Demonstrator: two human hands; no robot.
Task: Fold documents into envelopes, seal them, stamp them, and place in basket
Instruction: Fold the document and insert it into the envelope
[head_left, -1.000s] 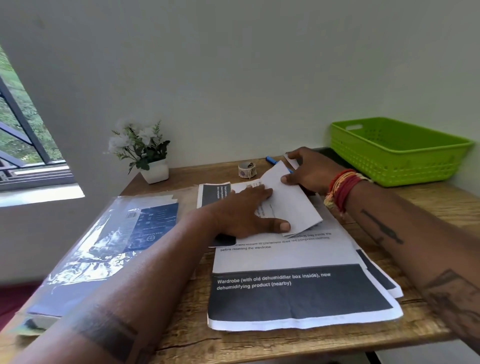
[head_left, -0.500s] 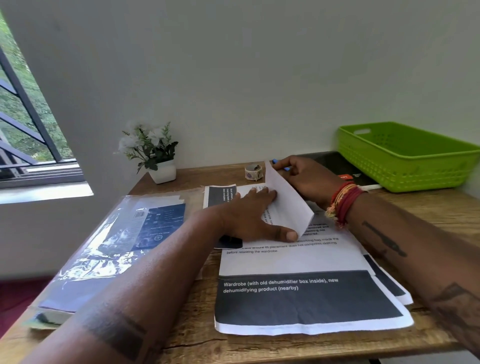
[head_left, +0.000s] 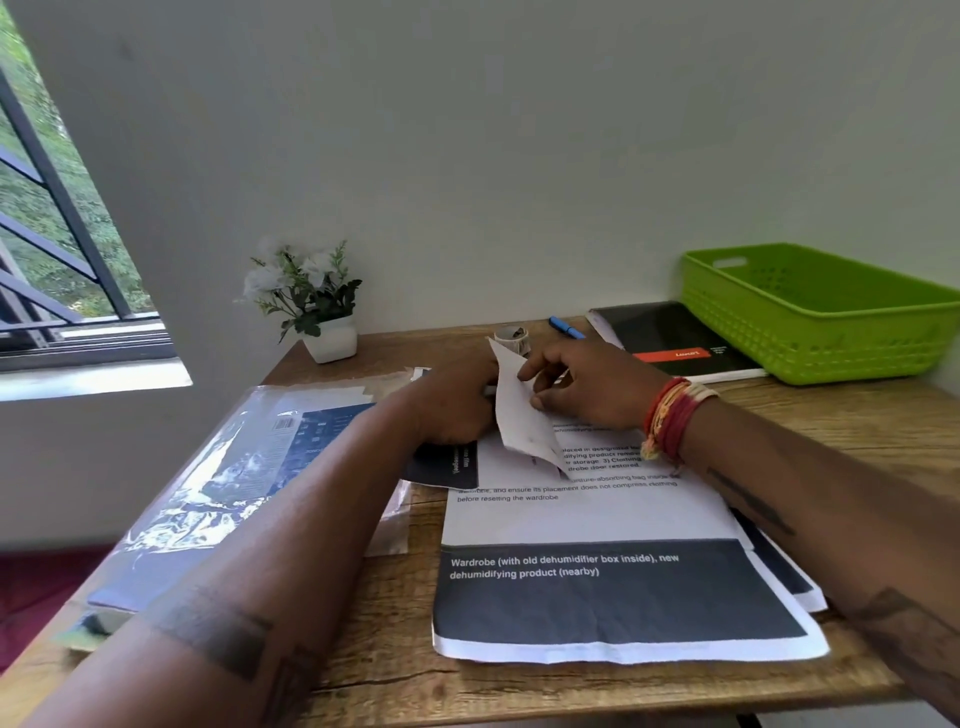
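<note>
A white envelope (head_left: 519, 415) stands tilted on its edge above the stack of printed documents (head_left: 587, 525) at the table's middle. My right hand (head_left: 592, 387) pinches the envelope's right face between fingertips and thumb. My left hand (head_left: 457, 405) lies close against the envelope's left side with its fingertips hidden behind the paper. The green basket (head_left: 821, 322) sits at the back right. A small roll of stamps (head_left: 511, 338) stands just behind the hands.
A blue pen (head_left: 566, 328) and a black notebook (head_left: 670, 338) lie between the stamps and the basket. A potted white flower (head_left: 317, 306) stands at the back left. A plastic sleeve with a blue booklet (head_left: 234, 467) covers the table's left side.
The envelope lay flat under my left palm. It has been lifted and turned up on its edge, with my right hand moving from its far corner onto its face.
</note>
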